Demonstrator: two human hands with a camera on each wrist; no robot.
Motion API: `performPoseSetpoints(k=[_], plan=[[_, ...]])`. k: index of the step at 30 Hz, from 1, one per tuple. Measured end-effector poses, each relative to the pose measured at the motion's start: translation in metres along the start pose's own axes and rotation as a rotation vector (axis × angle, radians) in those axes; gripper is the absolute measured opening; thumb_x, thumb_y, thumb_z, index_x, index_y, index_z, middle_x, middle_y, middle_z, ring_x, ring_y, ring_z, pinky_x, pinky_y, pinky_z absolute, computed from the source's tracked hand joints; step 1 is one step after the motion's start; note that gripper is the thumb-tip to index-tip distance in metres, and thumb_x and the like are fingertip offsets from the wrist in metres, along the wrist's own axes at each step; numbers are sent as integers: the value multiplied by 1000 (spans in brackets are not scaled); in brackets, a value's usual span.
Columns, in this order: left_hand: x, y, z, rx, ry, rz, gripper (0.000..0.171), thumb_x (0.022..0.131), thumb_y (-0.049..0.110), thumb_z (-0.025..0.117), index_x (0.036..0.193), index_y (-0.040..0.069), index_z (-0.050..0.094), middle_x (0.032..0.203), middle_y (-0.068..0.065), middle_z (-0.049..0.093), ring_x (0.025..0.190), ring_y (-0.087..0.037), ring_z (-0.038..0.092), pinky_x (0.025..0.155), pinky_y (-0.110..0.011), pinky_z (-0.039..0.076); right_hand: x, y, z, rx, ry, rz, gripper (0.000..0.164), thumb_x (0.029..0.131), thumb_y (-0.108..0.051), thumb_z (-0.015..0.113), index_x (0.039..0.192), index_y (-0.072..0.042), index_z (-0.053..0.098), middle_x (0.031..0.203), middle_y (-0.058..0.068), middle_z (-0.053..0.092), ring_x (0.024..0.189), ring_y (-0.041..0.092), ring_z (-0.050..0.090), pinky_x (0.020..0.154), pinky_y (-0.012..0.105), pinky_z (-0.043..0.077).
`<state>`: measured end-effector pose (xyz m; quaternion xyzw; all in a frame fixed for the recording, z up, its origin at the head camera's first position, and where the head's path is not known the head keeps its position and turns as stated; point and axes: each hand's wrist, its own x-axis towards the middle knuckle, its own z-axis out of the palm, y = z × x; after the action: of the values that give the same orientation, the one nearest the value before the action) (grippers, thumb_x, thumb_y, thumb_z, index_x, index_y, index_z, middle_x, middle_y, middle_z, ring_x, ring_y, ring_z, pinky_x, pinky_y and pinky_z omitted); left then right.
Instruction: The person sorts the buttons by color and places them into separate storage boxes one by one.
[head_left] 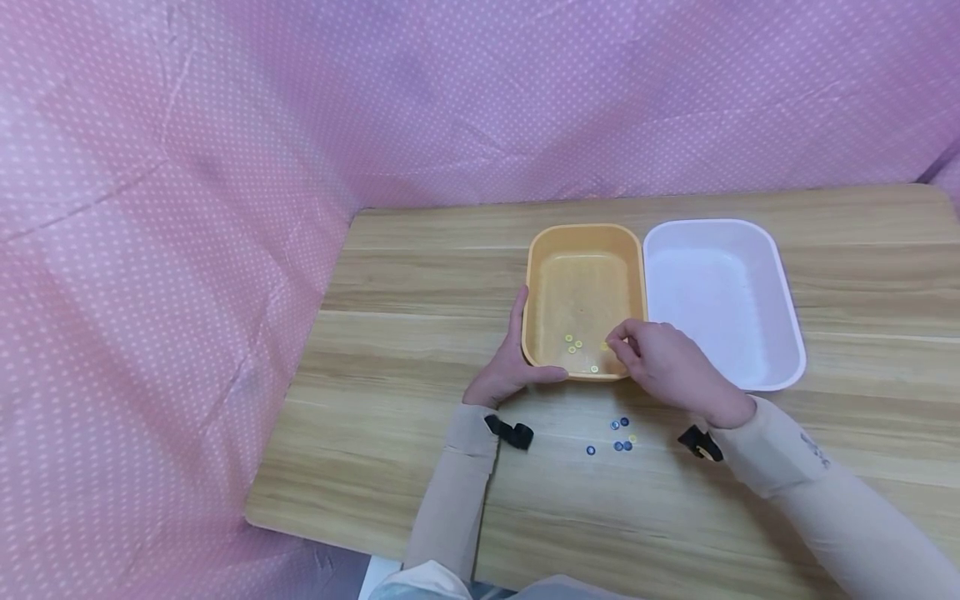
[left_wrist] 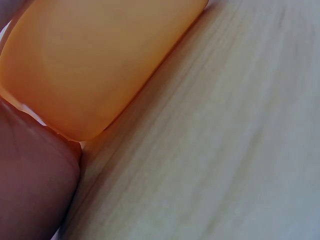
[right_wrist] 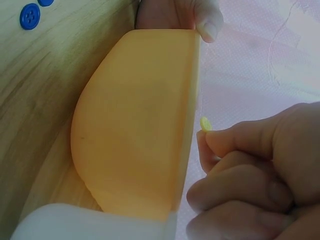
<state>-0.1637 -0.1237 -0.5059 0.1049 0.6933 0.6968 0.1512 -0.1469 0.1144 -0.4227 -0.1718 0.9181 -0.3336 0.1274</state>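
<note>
One round yellow button (right_wrist: 206, 124): right hand (head_left: 670, 360) pinches it, spread left hand (head_left: 512, 363) touches tub (head_left: 581, 287).

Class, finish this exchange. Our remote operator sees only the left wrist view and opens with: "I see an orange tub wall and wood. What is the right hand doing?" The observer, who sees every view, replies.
Observer: The right hand pinches a held yellow button at its fingertips.

Operator: I can't see into the orange tub. What is inside?

Observer: The head view shows loose yellow buttons on its floor, towards the person's end.

Operator: And what lies on the table between the tub and the person?

Observer: A small group of blue buttons, with a single yellow one among them.
</note>
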Motion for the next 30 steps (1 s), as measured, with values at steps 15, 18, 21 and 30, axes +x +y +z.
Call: performPoseSetpoints(k=[15,18,21,30], plan=[[2,0,-1,-3,-8,-18,133,61,7,88,149,40,-6,149,19,21,120,-14,45,107,-31,28,0,0,1,-14,-2,10,19,95,-16,54,100,-2,64,62,0,52,57,16,48,52,30,41],[1,4,0,-13,-16,-37,133,62,4,87,149,40,-7,150,17,19,120,-14,45,106,-29,29,1,0,0,-16,-8,17,18,95,-17,54,100,-2,64,62,0,52,57,17,48,52,30,40],[0,10,0,-21,-31,-45,133,62,1,86,149,36,-9,153,11,16,120,-15,45,106,-29,30,1,-1,0,-12,-20,28,19,95,-17,54,101,-2,64,63,1,52,57,17,48,51,30,40],[1,4,0,-26,-25,-18,133,62,0,86,149,38,-7,151,15,18,119,-15,46,105,-28,31,2,-3,0,-25,-35,55,19,95,-18,54,102,-3,63,64,1,53,58,17,49,50,30,40]])
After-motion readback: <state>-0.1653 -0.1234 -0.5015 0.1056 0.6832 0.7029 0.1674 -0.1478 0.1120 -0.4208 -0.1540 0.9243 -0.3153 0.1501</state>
